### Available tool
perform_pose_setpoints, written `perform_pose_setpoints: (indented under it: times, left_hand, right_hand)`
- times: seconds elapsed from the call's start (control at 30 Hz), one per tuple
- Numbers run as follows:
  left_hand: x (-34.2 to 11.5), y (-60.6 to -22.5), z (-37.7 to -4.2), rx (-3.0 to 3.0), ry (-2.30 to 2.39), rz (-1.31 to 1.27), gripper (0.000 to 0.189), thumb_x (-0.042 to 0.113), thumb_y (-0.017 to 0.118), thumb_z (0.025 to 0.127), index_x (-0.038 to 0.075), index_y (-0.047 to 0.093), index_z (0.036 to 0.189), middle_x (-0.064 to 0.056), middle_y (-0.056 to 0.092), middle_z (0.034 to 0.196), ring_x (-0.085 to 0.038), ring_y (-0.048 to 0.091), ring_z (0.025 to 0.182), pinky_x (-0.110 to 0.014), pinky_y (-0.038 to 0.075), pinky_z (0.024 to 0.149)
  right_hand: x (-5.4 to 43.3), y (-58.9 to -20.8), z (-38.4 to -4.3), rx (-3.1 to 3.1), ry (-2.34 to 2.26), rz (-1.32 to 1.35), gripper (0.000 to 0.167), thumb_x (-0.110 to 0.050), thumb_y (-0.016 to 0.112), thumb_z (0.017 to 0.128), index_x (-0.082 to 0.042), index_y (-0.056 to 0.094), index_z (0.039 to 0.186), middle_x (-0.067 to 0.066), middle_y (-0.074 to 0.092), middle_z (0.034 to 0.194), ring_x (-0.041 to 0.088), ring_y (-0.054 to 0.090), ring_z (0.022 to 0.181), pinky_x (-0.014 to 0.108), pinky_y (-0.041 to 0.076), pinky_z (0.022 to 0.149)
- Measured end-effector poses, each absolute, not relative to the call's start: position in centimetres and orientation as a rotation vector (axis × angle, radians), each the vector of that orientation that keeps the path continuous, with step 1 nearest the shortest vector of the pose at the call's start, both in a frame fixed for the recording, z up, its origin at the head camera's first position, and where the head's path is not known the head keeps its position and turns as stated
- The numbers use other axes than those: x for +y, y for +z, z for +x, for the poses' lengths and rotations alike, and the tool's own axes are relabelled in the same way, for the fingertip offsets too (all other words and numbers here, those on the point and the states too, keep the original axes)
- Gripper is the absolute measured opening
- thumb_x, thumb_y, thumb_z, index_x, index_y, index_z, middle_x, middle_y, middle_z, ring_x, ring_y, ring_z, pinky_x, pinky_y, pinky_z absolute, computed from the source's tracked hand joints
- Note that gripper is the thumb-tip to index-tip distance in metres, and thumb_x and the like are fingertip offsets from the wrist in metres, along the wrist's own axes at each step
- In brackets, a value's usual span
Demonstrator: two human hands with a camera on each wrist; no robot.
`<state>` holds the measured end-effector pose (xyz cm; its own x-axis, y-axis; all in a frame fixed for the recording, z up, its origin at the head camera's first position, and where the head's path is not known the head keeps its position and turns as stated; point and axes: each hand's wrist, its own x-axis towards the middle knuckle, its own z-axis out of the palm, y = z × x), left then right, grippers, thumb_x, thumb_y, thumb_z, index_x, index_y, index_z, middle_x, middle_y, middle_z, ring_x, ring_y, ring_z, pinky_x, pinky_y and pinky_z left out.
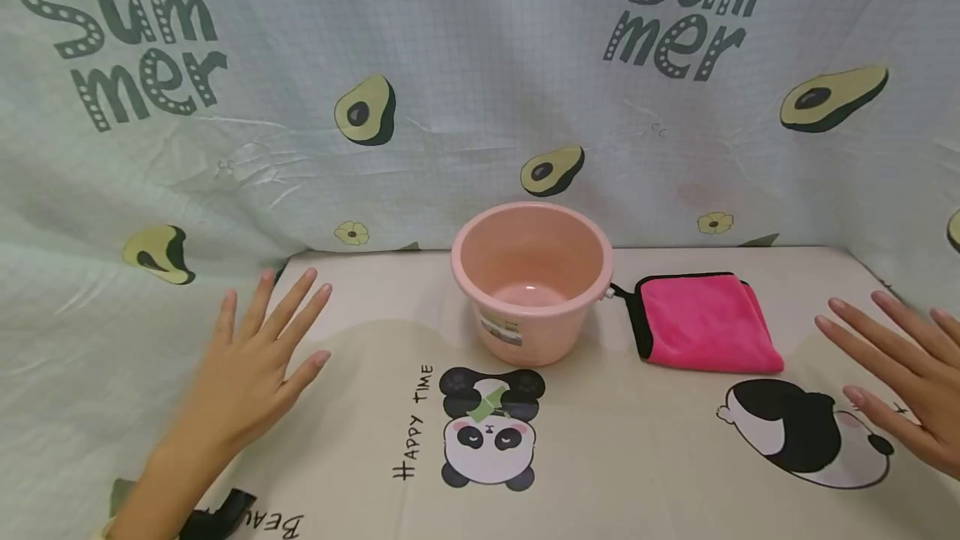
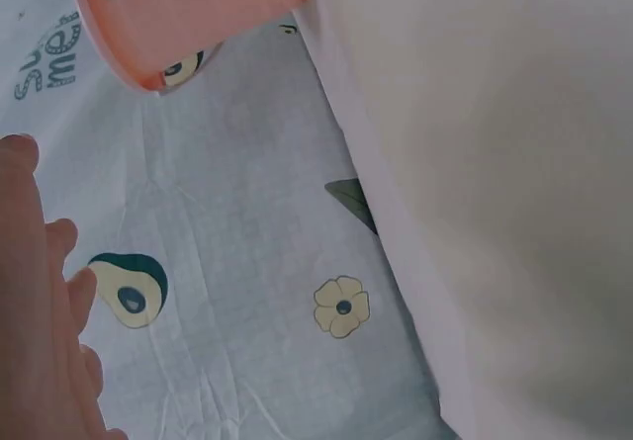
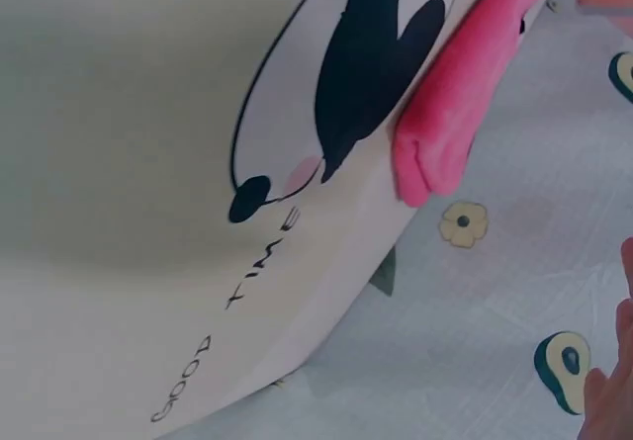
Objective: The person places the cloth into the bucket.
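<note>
Left hand (image 1: 258, 369): fingers straight and spread apart, back of the hand facing up, nothing held.
Right hand (image 1: 918, 382): fingers straight and apart too, nothing held; its outer side runs past the edge of the head view.
Bucket (image 1: 555, 333): pink, upright, mouth up, between the two hands and touched by neither; it stands to the right of the left hand's fingertips, with a small label on its wall.
Cloth (image 1: 708, 323): bright pink with black edging, folded flat, just beyond and to the left of the right hand's fingertips, clear of them.
Black loop (image 1: 621, 294): on the cloth's side away from the right hand, reaching to the bucket; whether they touch, I cannot tell.
Table cover (image 1: 615, 448): pale, spread between the hands, with a panda print (image 1: 491, 432) to the left hand's right and a dog print (image 1: 802, 436) beside the right thumb.
Curtain (image 1: 457, 40): printed with avocados, behind both hands' fingertips.
</note>
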<state>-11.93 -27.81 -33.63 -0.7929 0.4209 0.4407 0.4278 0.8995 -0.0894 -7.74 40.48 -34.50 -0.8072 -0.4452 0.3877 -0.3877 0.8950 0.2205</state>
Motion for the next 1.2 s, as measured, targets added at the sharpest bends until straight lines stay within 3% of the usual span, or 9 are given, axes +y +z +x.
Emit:
perform_pose_setpoints:
  times: [0.27, 0.5, 0.67, 0.83, 0.93, 1.0, 1.1, 1.2]
  left_hand:
    - [-25.4, -34.8, -13.7, -2.585, -0.272, -0.708, 0.064, 0.049, 0.042, 0.107, 0.027, 0.022, 0.164, 0.004, 0.018, 0.17, -0.035, 0.008, 0.157, -0.059, -0.001, 0.125]
    - [-23.3, -34.8, -15.0, -2.608, -0.448, -0.779, 0.067, 0.037, 0.052, 0.104, 0.027, 0.023, 0.164, 0.003, 0.02, 0.169, -0.034, 0.012, 0.156, -0.057, 0.003, 0.126]
    - [-21.8, -34.9, -15.9, -2.642, -0.684, -0.795, 0.072, 0.032, 0.059, 0.102, 0.025, 0.022, 0.164, 0.003, 0.02, 0.169, -0.032, 0.01, 0.157, -0.06, 0.007, 0.125]
    - [-20.2, -34.9, -16.7, -2.675, -1.0, -0.813, 0.074, 0.029, 0.06, 0.103, 0.029, 0.019, 0.164, 0.007, 0.017, 0.17, -0.027, 0.007, 0.157, -0.064, 0.013, 0.123]
    - [-19.1, -34.6, -17.2, -2.664, -1.183, -0.832, 0.072, 0.031, 0.059, 0.104, 0.033, 0.018, 0.164, 0.009, 0.017, 0.169, -0.023, 0.011, 0.157, -0.062, 0.019, 0.123]
    - [-18.6, -34.4, -17.6, -2.629, -1.314, -0.861, 0.07, 0.031, 0.058, 0.105, 0.033, 0.02, 0.163, 0.009, 0.019, 0.169, -0.023, 0.016, 0.156, -0.059, 0.023, 0.123]
    - [-17.9, -34.0, -18.5, -2.551, -1.548, -0.889, 0.067, 0.03, 0.06, 0.104, 0.032, 0.026, 0.162, 0.01, 0.023, 0.167, -0.021, 0.023, 0.154, -0.054, 0.03, 0.121]
    - [-17.6, -33.4, -19.4, -2.458, -1.781, -0.875, 0.065, 0.026, 0.063, 0.102, 0.029, 0.033, 0.16, 0.01, 0.03, 0.165, -0.02, 0.032, 0.151, -0.052, 0.037, 0.118]
  right_hand:
    - [39.3, -34.3, -9.2, -2.732, -0.271, 0.563, 0.096, -0.059, 0.059, 0.093, -0.028, 0.005, 0.165, -0.001, -0.007, 0.172, 0.03, -0.012, 0.156, 0.052, -0.015, 0.124]
    - [38.9, -34.9, -10.1, -2.82, -0.241, 0.529, 0.095, -0.049, 0.062, 0.096, -0.023, 0.002, 0.165, 0.011, -0.002, 0.171, 0.033, -0.017, 0.155, 0.05, -0.022, 0.12]
    - [39.5, -35.6, -10.8, -2.862, -0.148, 0.548, 0.091, -0.041, 0.061, 0.099, -0.018, 0.004, 0.165, 0.017, 0.007, 0.17, 0.035, -0.013, 0.155, 0.041, -0.023, 0.121]
    - [39.5, -36.8, -11.5, -2.933, 0.053, 0.482, 0.083, -0.037, 0.059, 0.102, -0.018, 0.009, 0.165, 0.024, 0.019, 0.165, 0.045, 0.002, 0.154, 0.039, -0.024, 0.118]
    - [39.4, -37.3, -11.9, -2.958, 0.194, 0.429, 0.078, -0.035, 0.058, 0.103, -0.017, 0.014, 0.165, 0.026, 0.024, 0.163, 0.05, 0.016, 0.148, 0.052, -0.017, 0.121]
    - [39.2, -37.4, -12.2, -2.972, 0.26, 0.409, 0.076, -0.035, 0.057, 0.103, -0.016, 0.015, 0.165, 0.027, 0.026, 0.161, 0.052, 0.023, 0.142, 0.068, -0.005, 0.119]
    - [39.1, -37.4, -12.8, -2.989, 0.324, 0.396, 0.074, -0.033, 0.056, 0.104, -0.013, 0.018, 0.164, 0.029, 0.03, 0.158, 0.053, 0.031, 0.135, 0.081, 0.02, 0.107]
    - [39.1, -37.3, -13.3, -3.004, 0.33, 0.395, 0.072, -0.033, 0.056, 0.104, -0.011, 0.02, 0.163, 0.031, 0.033, 0.155, 0.054, 0.035, 0.131, 0.084, 0.031, 0.095]
